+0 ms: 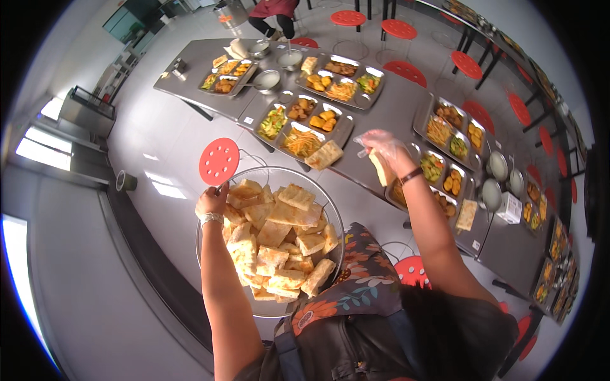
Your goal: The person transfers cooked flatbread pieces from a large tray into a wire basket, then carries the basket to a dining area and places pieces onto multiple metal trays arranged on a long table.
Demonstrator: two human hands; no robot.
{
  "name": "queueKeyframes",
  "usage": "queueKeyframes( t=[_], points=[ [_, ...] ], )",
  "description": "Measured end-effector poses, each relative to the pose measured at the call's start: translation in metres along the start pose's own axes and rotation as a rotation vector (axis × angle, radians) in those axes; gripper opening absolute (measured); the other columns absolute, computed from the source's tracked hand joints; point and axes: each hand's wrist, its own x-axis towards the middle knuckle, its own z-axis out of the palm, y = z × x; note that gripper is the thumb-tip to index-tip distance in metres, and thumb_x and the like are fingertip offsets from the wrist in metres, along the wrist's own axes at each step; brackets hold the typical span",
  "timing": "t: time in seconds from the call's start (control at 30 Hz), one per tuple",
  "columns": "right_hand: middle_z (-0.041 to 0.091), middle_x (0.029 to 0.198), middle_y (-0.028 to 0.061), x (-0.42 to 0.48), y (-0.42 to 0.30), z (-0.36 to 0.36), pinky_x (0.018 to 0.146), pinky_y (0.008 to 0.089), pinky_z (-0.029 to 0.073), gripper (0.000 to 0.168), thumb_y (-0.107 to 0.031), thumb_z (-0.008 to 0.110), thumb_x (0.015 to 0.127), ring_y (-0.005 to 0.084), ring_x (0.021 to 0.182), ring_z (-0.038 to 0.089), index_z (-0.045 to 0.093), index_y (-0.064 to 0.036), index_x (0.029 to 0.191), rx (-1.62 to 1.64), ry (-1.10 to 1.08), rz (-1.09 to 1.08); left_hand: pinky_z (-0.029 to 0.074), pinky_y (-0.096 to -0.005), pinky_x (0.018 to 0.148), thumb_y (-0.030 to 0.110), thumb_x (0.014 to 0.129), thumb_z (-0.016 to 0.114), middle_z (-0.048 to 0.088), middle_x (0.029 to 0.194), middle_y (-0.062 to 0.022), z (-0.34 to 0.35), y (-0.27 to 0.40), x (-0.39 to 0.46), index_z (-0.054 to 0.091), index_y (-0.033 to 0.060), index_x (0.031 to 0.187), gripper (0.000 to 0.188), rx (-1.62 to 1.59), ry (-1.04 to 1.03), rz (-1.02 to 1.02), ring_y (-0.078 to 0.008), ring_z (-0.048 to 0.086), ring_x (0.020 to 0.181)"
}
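My left hand (211, 202) grips the far-left rim of a round wire-mesh basket (341, 238), held against my front. Cut pieces of golden flatbread (272, 259) are heaped inside it. In a clear plastic glove, my right hand (385, 146) holds one flatbread piece (381, 169) over the near edge of the metal table. Below that hand lies a compartment steel tray (469, 186) of food, partly hidden by my forearm. Another steel tray (347, 127), to the left, has a flatbread piece (324, 155) resting on its near corner.
More filled trays (376, 102) and steel bowls of pale liquid (491, 192) stand along the table (398, 124). A white box (509, 208) sits near the bowls. Red stools (219, 161) flank the table. A person (274, 12) is at the far end.
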Motion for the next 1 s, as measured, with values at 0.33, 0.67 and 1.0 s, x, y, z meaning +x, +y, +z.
queueKeyframes(
  t=[0.33,0.67,1.0],
  points=[
    [0.062,0.082,0.009,0.225,-0.028,0.033,0.067,0.0322,0.044,0.038,-0.034,0.064,0.075,0.0164,0.071,0.056,0.063,0.001,0.089,-0.419,0.172,0.031,0.046,-0.0404,0.058,0.059,0.072,0.052,0.061,0.069,-0.0104,-0.002,-0.091,-0.039,0.059,0.01,0.065,0.05,0.09,0.077,-0.341,-0.0308,0.06,0.067],
    [0.044,0.127,0.0127,0.32,-0.016,0.06,0.094,0.0368,0.038,0.065,-0.035,0.055,0.078,0.0265,0.114,0.046,0.026,-0.023,0.135,-1.513,0.031,0.056,0.045,-0.0388,0.056,0.058,0.073,0.052,0.059,0.066,-0.0102,-0.027,-0.122,-0.128,0.056,0.009,0.064,0.051,0.164,-0.001,-0.713,-0.0298,0.059,0.065],
    [0.06,0.086,0.0029,0.23,-0.036,0.081,0.064,0.0244,0.049,0.028,-0.008,0.058,0.078,0.0108,0.074,0.057,0.055,-0.004,0.105,-0.174,-0.429,-0.015,0.044,-0.0383,0.055,0.06,0.073,0.052,0.059,0.062,-0.0098,-0.011,-0.117,-0.101,0.057,0.0094,0.063,0.052,0.107,-0.016,-0.655,-0.0292,0.059,0.062]
  ],
)
